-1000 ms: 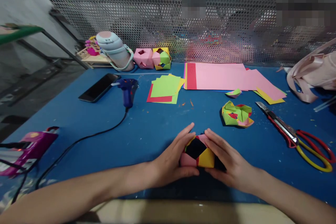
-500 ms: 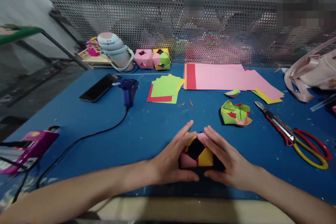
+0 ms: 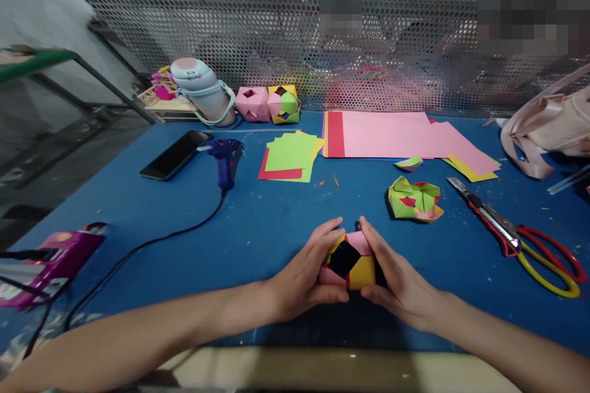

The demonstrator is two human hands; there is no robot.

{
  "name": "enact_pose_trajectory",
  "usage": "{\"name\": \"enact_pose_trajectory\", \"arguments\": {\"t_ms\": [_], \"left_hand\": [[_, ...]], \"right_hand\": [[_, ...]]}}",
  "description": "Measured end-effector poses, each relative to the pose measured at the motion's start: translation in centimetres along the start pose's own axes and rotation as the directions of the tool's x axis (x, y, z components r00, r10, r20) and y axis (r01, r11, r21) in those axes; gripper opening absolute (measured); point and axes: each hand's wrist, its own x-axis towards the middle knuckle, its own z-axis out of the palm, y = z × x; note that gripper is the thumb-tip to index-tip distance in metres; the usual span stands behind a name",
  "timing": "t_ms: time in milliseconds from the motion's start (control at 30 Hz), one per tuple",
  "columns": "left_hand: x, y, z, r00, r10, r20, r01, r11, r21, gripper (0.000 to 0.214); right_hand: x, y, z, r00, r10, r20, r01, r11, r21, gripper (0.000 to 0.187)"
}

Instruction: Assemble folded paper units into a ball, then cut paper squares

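Observation:
Between my two hands, near the table's front edge, sits a folded paper box point(image 3: 362, 272) in pink, yellow and red, with a dark opening in its top. My left hand point(image 3: 306, 270) wraps its left side, thumb low in front and fingers at the back. On the other side, my right hand point(image 3: 399, 279) cups the box the same way. The palms hide its sides. Beyond my right hand lies a partly folded green, red and pink paper piece point(image 3: 415, 199), with a small green and pink folded strip point(image 3: 409, 163) behind it.
Scissors point(image 3: 548, 258) and a box cutter point(image 3: 483, 215) lie at right. A blue glue gun point(image 3: 224, 159) trails its cord leftward near a phone point(image 3: 175, 155). Behind are paper squares point(image 3: 290, 153), pink sheets point(image 3: 382, 135), finished paper boxes point(image 3: 252, 104), a flask point(image 3: 205, 92) and a perforated metal screen point(image 3: 276, 31).
My fingers have closed in tighter around the paper box, and my right fingers have moved off its top to its right side. The box has turned slightly.

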Motion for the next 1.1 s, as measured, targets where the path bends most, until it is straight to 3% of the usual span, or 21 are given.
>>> {"name": "enact_pose_trajectory", "arguments": {"t_ms": [233, 400, 667, 1100], "left_hand": [[0.9, 0.0, -0.3, 1.0, 0.016, -0.002, -0.016, 0.999, -0.034, 0.081], [0.5, -0.3, -1.4, 0.997, -0.027, -0.067, 0.023, 0.997, -0.068, 0.08], [-0.1, -1.5, -1.0, 0.999, -0.037, -0.008, 0.037, 0.999, -0.038, 0.066], [1.2, -0.9, -1.2, 0.993, -0.117, -0.017, 0.117, 0.993, 0.008, 0.049]], "right_hand": [[0.3, 0.3, -0.1, 0.999, -0.02, -0.037, 0.02, 1.0, 0.023, 0.088], [0.2, 0.8, -1.3, 0.995, 0.073, -0.062, -0.07, 0.996, 0.054, 0.1], [0.3, 1.4, -2.8, 0.995, 0.091, 0.036, -0.095, 0.988, 0.12, 0.085], [1.0, 1.6, -2.2, 0.996, 0.066, -0.064, -0.058, 0.99, 0.126, 0.08]]}}
